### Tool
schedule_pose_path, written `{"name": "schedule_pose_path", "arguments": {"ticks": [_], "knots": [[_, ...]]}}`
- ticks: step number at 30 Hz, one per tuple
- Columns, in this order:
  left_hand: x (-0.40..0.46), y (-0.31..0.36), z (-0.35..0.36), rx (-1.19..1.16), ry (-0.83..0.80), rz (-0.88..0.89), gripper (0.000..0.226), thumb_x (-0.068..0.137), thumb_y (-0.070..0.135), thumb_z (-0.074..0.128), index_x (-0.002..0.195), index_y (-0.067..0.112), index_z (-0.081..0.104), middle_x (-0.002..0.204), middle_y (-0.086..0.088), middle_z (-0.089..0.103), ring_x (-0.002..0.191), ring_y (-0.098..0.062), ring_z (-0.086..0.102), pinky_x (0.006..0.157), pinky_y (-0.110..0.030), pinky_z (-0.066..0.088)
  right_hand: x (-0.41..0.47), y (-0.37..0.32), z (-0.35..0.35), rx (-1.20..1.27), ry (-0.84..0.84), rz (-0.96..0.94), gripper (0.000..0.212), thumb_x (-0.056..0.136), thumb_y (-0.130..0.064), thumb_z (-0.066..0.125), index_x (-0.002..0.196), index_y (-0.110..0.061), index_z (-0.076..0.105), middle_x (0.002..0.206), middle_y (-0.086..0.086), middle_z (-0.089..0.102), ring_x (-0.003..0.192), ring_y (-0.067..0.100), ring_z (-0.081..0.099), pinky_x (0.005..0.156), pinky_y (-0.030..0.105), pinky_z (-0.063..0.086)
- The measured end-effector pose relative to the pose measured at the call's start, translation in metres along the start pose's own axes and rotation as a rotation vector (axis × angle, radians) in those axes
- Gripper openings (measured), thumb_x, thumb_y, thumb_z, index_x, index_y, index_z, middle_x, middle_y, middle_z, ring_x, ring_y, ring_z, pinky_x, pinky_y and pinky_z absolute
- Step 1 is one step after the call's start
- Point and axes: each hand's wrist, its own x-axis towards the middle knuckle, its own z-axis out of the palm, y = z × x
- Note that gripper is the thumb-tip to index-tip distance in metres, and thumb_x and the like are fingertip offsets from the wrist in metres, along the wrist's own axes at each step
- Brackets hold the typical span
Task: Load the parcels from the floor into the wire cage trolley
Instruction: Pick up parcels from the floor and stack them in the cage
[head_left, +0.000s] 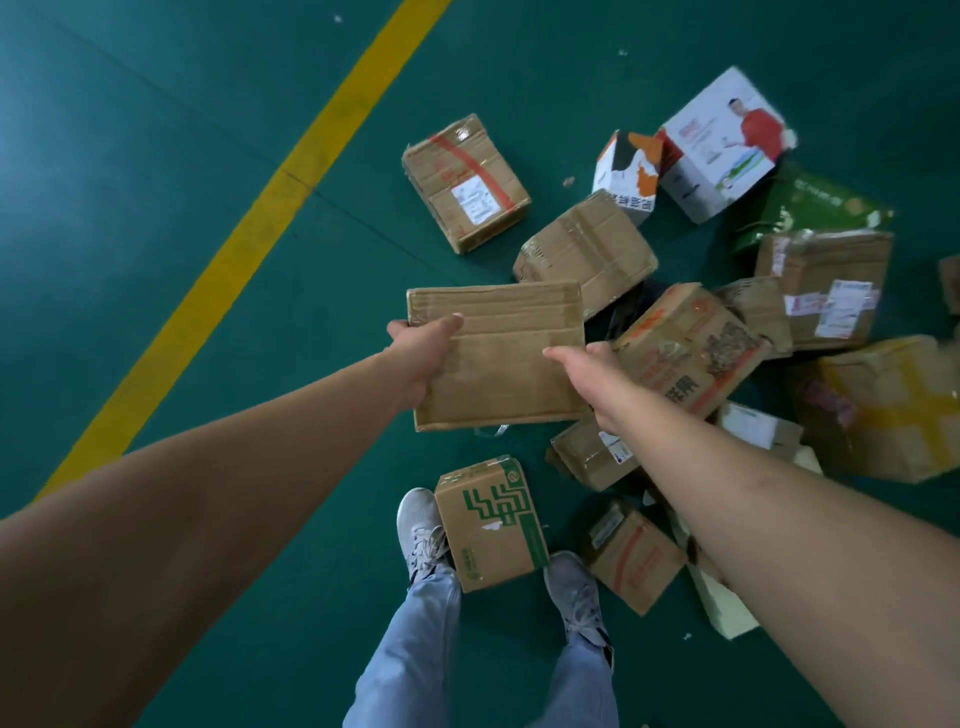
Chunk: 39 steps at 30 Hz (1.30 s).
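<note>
Across the green floor (156, 182), smooth and matt, runs a yellow painted line (291, 171), and toward the floor's right edge the parcels lie tumbled against one another, presumably dumped for loading. We cannot see the wire cage trolley. Most are creased brown cardboard under glossy tape; a white printed carton (722, 150) and a torn green one (810, 208) sit at the far edge. We hold a flat brown cardboard box (498, 358) level above the floor, lifted clear of the heap. Our left hand (421, 353) grips its left edge and our right hand (587, 369) its right, thumbs on top, likely to keep the wide face steady. Between our grey shoes (421, 525) stands a small green-printed box (493, 519).
</note>
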Motion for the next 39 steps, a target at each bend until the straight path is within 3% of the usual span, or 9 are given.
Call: {"name": "schedule_pose_path", "arguments": {"ticks": [9,11,15,20,25,27,32,36,39], "knots": [[-0.242,0.051,-0.016,0.171,-0.088,0.129,0.089,0.089,0.06,0.067,0.152,0.023,0.017,0.102,-0.005,0.048,0.083,-0.026,0.055,0.052,-0.041,0.048,-0.217,0.01,-0.098,0.364,0.121,0.055,0.08,0.078,-0.058,0.071,0.147,-0.027,0.043,0.134,0.001,0.061,0.113,0.025,0.06,0.099,0.046,0.052],[-0.292,0.055,-0.006,0.189,-0.129,0.138,0.095,0.086,0.068,0.066,0.154,0.024,0.016,0.105,-0.005,0.048,0.088,-0.028,0.055,0.065,-0.048,0.05,-0.269,0.02,-0.127,0.467,0.153,0.052,0.085,0.076,-0.062,0.07,0.15,-0.032,0.04,0.135,0.0,0.062,0.112,0.025,0.062,0.098,0.047,0.054],[-0.363,0.045,0.035,0.323,-0.228,0.156,0.109,0.068,0.084,0.064,0.154,0.03,0.024,0.145,-0.005,0.045,0.132,-0.042,0.044,0.099,-0.074,0.033,-0.356,0.048,-0.174,0.607,0.197,0.064,0.082,0.085,-0.062,0.069,0.152,-0.037,0.029,0.135,0.001,0.058,0.111,0.026,0.061,0.09,0.046,0.056],[-0.497,-0.012,0.121,0.649,-0.375,0.231,0.071,0.082,0.079,0.059,0.129,0.026,0.051,0.136,-0.003,0.05,0.124,-0.032,0.047,0.115,-0.07,0.02,-0.458,0.152,-0.248,0.887,0.306,0.139,0.087,0.083,-0.059,0.074,0.15,-0.033,0.023,0.125,0.003,0.058,0.099,0.025,0.064,0.075,0.047,0.059],[-0.578,-0.102,0.209,0.853,-0.55,0.3,0.06,0.075,0.077,0.067,0.106,0.026,0.065,0.123,-0.004,0.066,0.112,-0.03,0.061,0.104,-0.06,0.043,-0.544,0.273,-0.297,1.019,0.435,0.214,0.078,0.095,-0.052,0.066,0.151,-0.019,0.023,0.112,0.003,0.055,0.077,0.016,0.053,0.053,0.034,0.044],[-0.612,-0.146,0.243,0.978,-0.577,0.324,0.076,0.068,0.082,0.067,0.122,0.03,0.064,0.131,-0.003,0.063,0.115,-0.032,0.059,0.107,-0.06,0.036,-0.579,0.325,-0.311,1.084,0.461,0.266,0.082,0.092,-0.057,0.068,0.152,-0.018,0.026,0.118,0.006,0.055,0.079,0.019,0.052,0.059,0.037,0.045],[-0.724,-0.252,0.301,1.173,-0.721,0.452,0.073,0.096,0.068,0.051,0.15,0.021,0.042,0.146,-0.004,0.045,0.141,-0.03,0.04,0.115,-0.06,0.025,-0.663,0.436,-0.348,1.225,0.613,0.31,0.085,0.09,-0.056,0.07,0.151,-0.016,0.027,0.12,0.005,0.051,0.074,0.02,0.052,0.053,0.038,0.044],[-0.793,-0.316,0.34,1.28,-0.788,0.56,0.067,0.096,0.067,0.053,0.139,0.016,0.048,0.127,-0.004,0.052,0.095,-0.027,0.055,0.087,-0.05,0.047,-0.713,0.504,-0.374,1.327,0.701,0.281,0.101,0.08,-0.064,0.075,0.155,-0.019,0.024,0.146,0.01,0.05,0.084,0.027,0.057,0.047,0.038,0.049],[-0.838,-0.347,0.365,1.363,-0.787,0.568,0.079,0.086,0.077,0.057,0.142,0.022,0.042,0.138,-0.007,0.05,0.129,-0.04,0.049,0.11,-0.069,0.03,-0.747,0.541,-0.4,1.379,0.78,0.253,0.099,0.083,-0.061,0.075,0.157,-0.018,0.024,0.147,0.01,0.049,0.095,0.029,0.057,0.061,0.041,0.051]]}}
